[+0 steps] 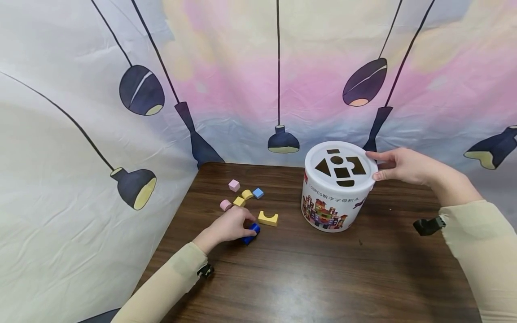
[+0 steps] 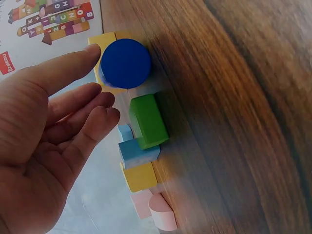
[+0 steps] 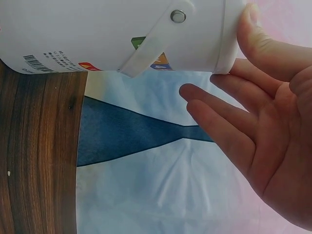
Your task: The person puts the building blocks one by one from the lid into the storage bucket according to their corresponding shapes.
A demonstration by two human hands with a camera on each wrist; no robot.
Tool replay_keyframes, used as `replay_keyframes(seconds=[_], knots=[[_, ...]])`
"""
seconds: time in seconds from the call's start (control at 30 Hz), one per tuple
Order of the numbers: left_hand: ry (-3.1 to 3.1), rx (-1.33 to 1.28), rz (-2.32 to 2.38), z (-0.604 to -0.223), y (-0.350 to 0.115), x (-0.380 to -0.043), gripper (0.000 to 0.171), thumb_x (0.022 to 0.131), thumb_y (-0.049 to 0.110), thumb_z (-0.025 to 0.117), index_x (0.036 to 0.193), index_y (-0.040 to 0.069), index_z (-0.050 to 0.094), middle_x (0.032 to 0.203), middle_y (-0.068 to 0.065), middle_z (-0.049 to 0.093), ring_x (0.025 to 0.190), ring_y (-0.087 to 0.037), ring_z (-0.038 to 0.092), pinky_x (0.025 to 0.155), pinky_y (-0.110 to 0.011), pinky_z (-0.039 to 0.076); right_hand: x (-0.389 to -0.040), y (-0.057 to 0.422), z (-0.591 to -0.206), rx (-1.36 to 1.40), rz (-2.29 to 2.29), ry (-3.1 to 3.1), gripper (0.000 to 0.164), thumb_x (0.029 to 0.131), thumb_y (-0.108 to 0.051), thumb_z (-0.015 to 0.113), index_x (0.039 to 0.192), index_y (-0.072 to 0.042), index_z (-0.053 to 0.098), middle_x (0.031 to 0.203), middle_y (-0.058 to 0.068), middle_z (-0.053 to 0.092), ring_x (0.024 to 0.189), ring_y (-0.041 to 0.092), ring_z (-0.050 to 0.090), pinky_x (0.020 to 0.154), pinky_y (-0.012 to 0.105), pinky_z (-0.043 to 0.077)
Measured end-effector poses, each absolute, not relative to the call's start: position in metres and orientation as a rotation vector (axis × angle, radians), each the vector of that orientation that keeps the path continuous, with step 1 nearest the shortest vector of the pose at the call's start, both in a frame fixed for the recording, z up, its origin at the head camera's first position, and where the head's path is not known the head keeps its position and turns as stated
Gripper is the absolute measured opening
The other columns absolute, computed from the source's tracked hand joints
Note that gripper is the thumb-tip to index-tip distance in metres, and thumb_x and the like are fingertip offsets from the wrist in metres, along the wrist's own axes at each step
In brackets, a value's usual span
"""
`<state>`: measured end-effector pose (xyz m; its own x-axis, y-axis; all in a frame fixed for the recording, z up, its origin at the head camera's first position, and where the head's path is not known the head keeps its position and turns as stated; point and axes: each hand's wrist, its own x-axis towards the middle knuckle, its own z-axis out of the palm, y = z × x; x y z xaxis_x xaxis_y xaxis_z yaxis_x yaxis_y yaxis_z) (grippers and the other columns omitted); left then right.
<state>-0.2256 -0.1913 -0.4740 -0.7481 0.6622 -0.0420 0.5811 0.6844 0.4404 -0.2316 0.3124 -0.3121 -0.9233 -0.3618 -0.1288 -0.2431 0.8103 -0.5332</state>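
In the head view my left hand [image 1: 231, 224] is over the left part of the table, thumb and fingertips pinching a blue cylinder block [image 1: 249, 237]. The cylinder's round end [image 2: 126, 63] faces the left wrist camera; the index finger is hidden there. A green block [image 2: 150, 120] stands beside it. Just beyond is a yellow arch block [image 1: 268, 219]. My right hand [image 1: 409, 166] touches the lid rim of a white bucket [image 1: 333, 213] with thumb and straight fingers. The bucket's lid [image 1: 323, 150] has several shaped holes. In the right wrist view, the other fingers [image 3: 224, 131] stand apart from it.
Behind the left hand lie a pink cube [image 1: 234, 185], a blue block [image 1: 258, 193], two yellow blocks [image 1: 239, 201] and a pink cylinder [image 1: 225, 205]. The brown table [image 1: 299, 273] ends at a printed cloth backdrop [image 1: 242, 89]. A handle [image 3: 151, 44] hangs on the bucket's side.
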Motion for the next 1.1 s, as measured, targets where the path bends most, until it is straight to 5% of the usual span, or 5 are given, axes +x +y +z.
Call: replay_keyframes(seconds=[1.1], knots=[[2.652,1.064,0.510,-0.4808,-0.1809,-0.2210,0.032,0.087,0.027,0.093,0.111,0.010,0.083,0.099,0.002,0.079,0.085,-0.009,0.069,0.080,-0.030,0.061,-0.2304,0.3097,-0.3125,-0.470,-0.803,2.766,0.080,0.097,-0.022,0.083,0.160,0.003,0.042,0.140,0.033,0.062,0.142,0.056,0.045,0.110,0.071,0.042]])
